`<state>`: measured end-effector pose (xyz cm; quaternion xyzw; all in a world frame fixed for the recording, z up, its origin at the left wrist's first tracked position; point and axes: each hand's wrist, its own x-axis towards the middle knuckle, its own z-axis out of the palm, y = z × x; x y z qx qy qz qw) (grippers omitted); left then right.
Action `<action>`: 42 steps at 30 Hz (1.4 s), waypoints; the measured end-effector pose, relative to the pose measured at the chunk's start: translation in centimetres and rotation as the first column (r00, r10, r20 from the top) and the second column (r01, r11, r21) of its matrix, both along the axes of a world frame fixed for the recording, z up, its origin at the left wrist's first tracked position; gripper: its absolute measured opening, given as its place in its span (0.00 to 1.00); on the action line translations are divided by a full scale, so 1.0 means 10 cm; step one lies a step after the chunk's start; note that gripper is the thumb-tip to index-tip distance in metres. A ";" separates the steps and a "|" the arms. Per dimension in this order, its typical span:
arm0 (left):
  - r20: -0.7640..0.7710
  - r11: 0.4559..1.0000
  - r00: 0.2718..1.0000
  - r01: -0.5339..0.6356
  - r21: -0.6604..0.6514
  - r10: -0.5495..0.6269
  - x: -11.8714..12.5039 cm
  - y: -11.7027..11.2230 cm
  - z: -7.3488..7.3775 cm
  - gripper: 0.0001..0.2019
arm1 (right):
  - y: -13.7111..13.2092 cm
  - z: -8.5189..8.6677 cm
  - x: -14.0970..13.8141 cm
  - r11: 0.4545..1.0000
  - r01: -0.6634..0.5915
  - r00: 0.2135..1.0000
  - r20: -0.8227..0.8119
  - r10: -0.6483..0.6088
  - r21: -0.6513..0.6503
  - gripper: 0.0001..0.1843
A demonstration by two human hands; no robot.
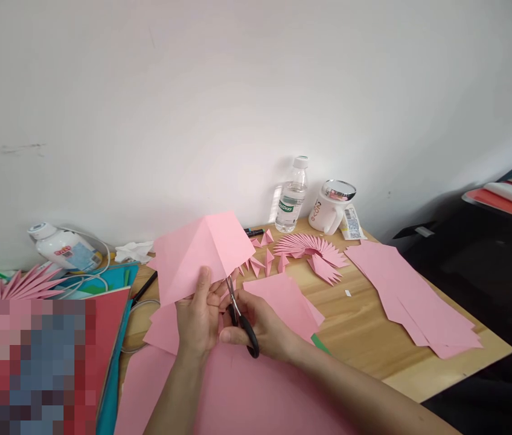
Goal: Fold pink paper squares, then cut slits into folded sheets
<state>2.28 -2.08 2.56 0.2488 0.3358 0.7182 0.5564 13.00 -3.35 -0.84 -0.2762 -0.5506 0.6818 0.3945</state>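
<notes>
My left hand grips a creased sheet of pink paper by its lower edge, thumb in front. In my right hand is a pair of scissors with black handles. Its blades point up and meet the paper's lower edge near the crease; how far they have cut is hard to see. Under both hands lie more pink sheets on the wooden table. Just beyond are several small folded pink triangles and a curved fan of pink folded pieces.
Against the wall stand a water bottle and a white mug with a shiny lid. Cut pink sheets are stacked at the right. A white plastic bottle, cables and coloured folders crowd the left, with a blurred patch over part.
</notes>
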 end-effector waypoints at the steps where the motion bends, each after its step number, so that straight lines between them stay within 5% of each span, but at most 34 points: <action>1: -0.004 1.000 1.000 0.014 -0.013 -0.014 0.01 0.00 -0.01 0.22 | 0.01 0.00 0.00 1.000 0.009 1.000 -0.001 -0.009 -0.007 0.30; 23: -0.043 0.995 0.999 0.017 -0.098 -0.022 0.08 -0.03 -0.06 0.26 | 0.06 -0.03 0.05 0.996 0.071 0.996 0.042 -0.074 0.060 0.30; 33: -0.044 0.991 0.997 0.053 -0.122 -0.059 0.07 -0.04 -0.08 0.18 | 0.06 -0.01 0.08 0.994 0.077 0.992 0.095 -0.083 0.073 0.32; 42: -0.040 0.993 0.999 0.017 -0.117 -0.021 0.08 -0.04 -0.08 0.19 | 0.06 0.00 0.08 0.993 0.077 0.990 0.110 -0.086 0.085 0.32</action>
